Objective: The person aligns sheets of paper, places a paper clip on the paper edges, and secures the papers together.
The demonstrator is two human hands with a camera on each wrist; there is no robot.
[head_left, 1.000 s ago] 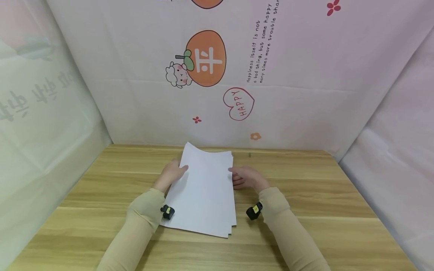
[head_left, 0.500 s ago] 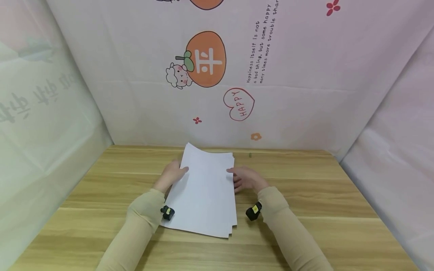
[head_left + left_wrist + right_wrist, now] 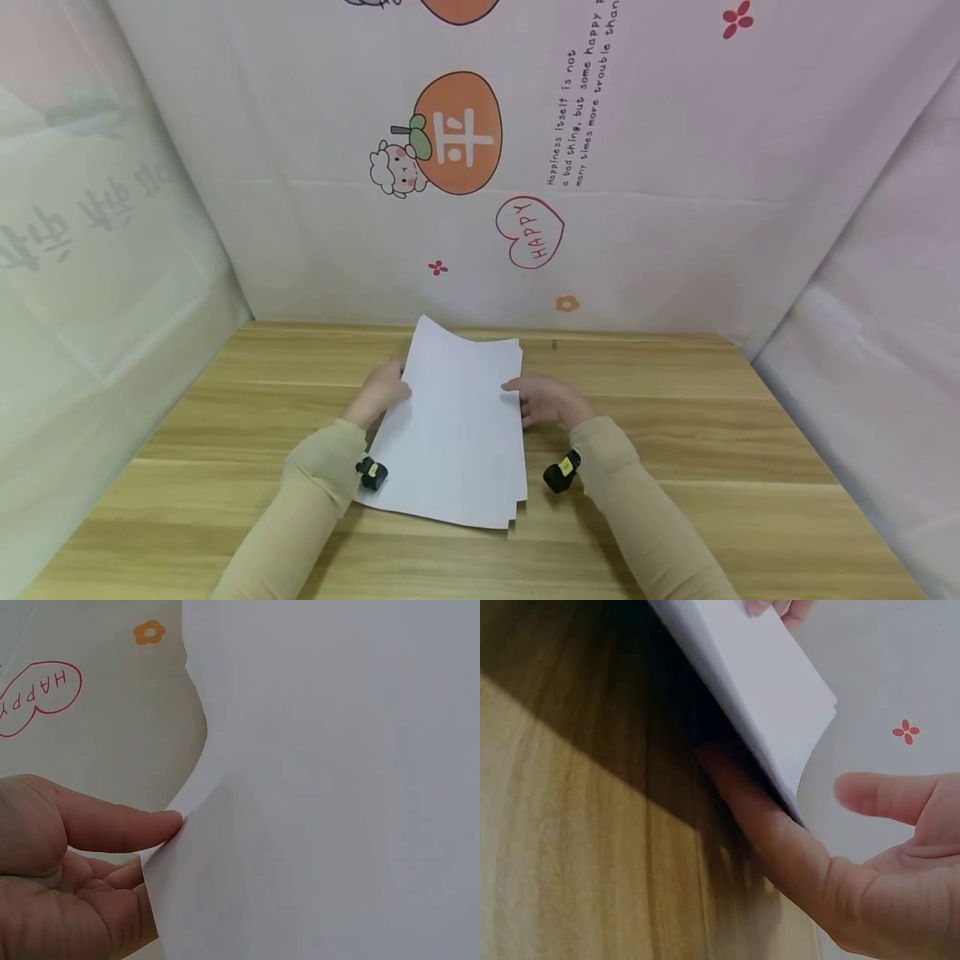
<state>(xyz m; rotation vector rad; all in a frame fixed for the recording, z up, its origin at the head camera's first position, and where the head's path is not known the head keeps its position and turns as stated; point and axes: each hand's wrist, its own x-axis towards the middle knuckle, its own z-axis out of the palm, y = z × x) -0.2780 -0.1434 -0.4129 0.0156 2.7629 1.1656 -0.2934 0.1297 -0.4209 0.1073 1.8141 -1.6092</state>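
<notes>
A small stack of white paper sheets [image 3: 457, 433] is propped above the table, its far end raised and curved and its near right corners fanned unevenly. My left hand [image 3: 381, 392] pinches the stack's left edge, thumb on top and fingers behind, as the left wrist view shows with the paper [image 3: 315, 795] bending at the thumb. On the opposite edge is my right hand [image 3: 551, 398]. In the right wrist view its straight fingers [image 3: 761, 821] lie under the stack, while the thumb [image 3: 881, 795] stands apart from the paper.
The wooden table [image 3: 712, 450] stretches around the stack on all sides. A printed cloth [image 3: 660, 250] hangs along its back edge, with more cloth at both sides. A tiny green bit [image 3: 554, 344] lies near the back edge.
The stack has shifted slightly to the right. My left thumb sits a little lower along the paper's edge, and the right hand has barely moved.
</notes>
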